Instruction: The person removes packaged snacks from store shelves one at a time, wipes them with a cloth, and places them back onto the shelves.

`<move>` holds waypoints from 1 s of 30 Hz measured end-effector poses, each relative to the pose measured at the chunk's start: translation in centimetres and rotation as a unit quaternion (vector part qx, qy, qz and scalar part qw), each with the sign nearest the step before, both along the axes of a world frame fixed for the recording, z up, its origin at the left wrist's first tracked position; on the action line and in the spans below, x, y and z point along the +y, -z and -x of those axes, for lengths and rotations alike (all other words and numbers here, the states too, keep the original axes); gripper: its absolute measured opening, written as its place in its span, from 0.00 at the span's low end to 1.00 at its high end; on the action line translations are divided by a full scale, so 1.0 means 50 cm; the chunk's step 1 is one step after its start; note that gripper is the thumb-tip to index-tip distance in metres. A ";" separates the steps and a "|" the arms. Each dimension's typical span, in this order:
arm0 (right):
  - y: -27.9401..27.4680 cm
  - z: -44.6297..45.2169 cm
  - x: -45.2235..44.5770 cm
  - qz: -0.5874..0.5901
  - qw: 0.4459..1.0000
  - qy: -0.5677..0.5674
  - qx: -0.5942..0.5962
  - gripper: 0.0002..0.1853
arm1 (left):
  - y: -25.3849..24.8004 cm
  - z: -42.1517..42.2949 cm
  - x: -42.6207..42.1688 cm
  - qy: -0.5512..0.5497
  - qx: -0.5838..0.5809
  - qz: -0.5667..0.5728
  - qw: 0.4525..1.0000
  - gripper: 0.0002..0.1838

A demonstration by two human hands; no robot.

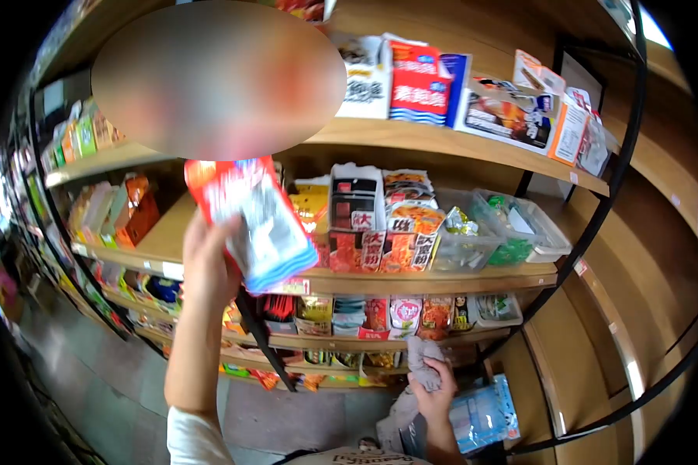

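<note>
My left hand (212, 252) is raised in front of the shelves, its fingers closed on a snack packet (267, 221). The packet has a red top, a clear middle with dark contents and a blue wavy lower edge. Lower down at the right, my right hand (436, 391) grips a bunched grey cloth (423, 358), part of which hangs below the hand. Behind the right wrist is a light-blue plastic package (477, 418). A similar red, white and blue packet (419, 84) stands on the upper shelf.
The wooden middle shelf (442, 282) carries boxes of red noodle packets (384, 248) and clear plastic bins (467, 240). Black metal posts (632, 132) frame the rack. Lower shelves hold several snack packs (376, 314). A blurred oval hides the upper left. Grey floor tiles (124, 387) show below.
</note>
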State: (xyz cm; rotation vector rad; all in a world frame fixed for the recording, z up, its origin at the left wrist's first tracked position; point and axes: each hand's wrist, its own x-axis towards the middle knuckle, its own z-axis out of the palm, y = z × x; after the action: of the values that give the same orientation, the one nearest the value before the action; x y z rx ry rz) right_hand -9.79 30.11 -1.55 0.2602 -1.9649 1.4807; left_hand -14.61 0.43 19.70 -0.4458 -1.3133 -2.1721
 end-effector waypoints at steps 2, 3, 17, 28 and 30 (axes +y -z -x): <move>0.009 0.027 0.060 0.004 0.999 -0.009 0.042 0.18 | -0.139 0.042 0.072 -0.046 0.094 0.084 0.991 0.17; 0.005 0.034 0.082 0.021 0.999 -0.006 0.041 0.18 | -0.199 0.074 0.106 -0.072 0.105 0.133 0.983 0.17; 0.014 0.073 0.268 0.093 0.995 -0.003 -0.045 0.19 | -0.472 0.433 0.378 -0.451 -0.096 0.677 0.574 0.17; 0.037 0.115 0.318 0.104 0.994 -0.026 -0.002 0.18 | -0.383 0.324 0.334 -0.357 0.061 0.779 0.512 0.28; 0.046 0.124 0.327 0.077 0.997 -0.027 0.006 0.17 | -0.390 0.296 0.364 -0.319 -0.011 0.801 0.507 0.40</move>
State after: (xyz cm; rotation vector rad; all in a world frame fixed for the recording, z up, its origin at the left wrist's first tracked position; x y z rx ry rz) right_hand -15.96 46.44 -3.86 0.2561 -1.8362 1.6522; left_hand -29.39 18.62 39.23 -0.3858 -2.5785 0.1841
